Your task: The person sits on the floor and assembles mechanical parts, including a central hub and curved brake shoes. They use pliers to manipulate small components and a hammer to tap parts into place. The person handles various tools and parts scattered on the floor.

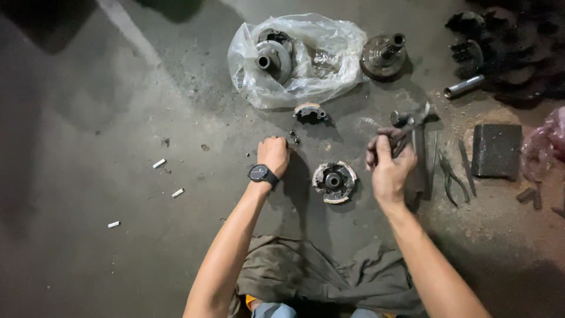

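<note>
A round metal clutch assembly (334, 182) lies on the concrete floor between my hands. My left hand (274, 154), with a black watch on its wrist, is closed into a fist on the floor just left of it, beside a few small dark parts (294, 138). My right hand (386, 162) is to the right of the clutch and grips a metal hand tool (410, 125) whose head points up and to the right. A loose curved clutch shoe (310, 112) lies a little farther out.
A clear plastic bag (300, 59) holds a metal pulley part. Beside it stands a round hub with a shaft (384, 55). Pliers (452, 176), a dark block (496, 150), a metal tube (464, 86) and dark greasy parts (506, 47) lie at the right. Olive cloth (318, 277) covers my lap.
</note>
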